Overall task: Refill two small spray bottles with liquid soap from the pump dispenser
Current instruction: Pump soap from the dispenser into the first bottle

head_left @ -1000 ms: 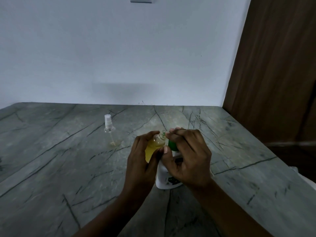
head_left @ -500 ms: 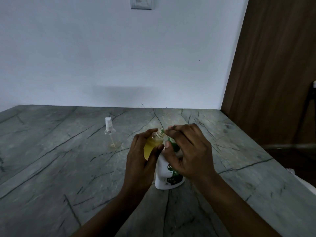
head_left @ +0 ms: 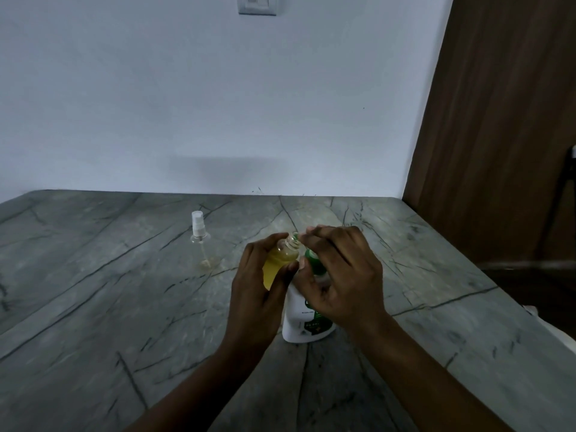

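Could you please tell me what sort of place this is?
Likely a room in a home: a grey veined stone countertop against a plain white wall, a switch plate on it, and a brown wooden panel.

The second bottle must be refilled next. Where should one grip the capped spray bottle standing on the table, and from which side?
Grip the spray bottle probably around its clear body, under the white head, coming from the near side: it stands upright, apart from other things.

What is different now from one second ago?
No clear move. The left hand still holds the open small bottle at the pump dispenser, the right hand still on its pump. The capped spray bottle stayed put.
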`<state>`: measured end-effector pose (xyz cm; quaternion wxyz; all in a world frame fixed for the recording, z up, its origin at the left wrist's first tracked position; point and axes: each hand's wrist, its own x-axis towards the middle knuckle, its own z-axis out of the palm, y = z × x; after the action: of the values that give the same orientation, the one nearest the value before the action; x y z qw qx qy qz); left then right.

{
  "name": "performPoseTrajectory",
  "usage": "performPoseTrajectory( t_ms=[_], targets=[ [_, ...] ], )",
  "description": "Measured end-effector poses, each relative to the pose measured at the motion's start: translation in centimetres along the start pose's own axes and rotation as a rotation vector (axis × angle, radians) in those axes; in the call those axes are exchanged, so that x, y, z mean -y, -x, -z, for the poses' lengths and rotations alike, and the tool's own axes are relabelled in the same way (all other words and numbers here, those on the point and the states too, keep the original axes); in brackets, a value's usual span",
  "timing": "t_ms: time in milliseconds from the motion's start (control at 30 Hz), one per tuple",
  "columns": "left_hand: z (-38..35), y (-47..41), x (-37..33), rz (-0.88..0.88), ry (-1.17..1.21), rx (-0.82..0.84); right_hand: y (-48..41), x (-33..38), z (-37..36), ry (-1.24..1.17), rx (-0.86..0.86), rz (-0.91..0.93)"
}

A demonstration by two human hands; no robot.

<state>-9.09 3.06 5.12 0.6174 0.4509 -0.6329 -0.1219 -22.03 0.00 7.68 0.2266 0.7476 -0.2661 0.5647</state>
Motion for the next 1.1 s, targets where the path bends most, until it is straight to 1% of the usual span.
performPoseTrajectory(
  t_ms=[400,567,933,1100],
  targets=[
    [-0.1,0.5,0.7,0.009,-0.046,0.019,0.9,0.5,-0.6,-0.002,-0.071,-0.031],
    [-0.1,0.6,0.9,0.003,-0.046,0.018,0.9,0.4,-0.6,0.004,-0.057,-0.031],
    [0.1,-0.1,0.1,-0.008,-0.029,-0.001,-0.5,-0.1,0.6,-0.010,0.046,0.006],
    [0.2,-0.2,0.1,-0.010,-0.019,-0.002,-0.4,0.2,0.7,-0.002,0.038,-0.010]
  ],
)
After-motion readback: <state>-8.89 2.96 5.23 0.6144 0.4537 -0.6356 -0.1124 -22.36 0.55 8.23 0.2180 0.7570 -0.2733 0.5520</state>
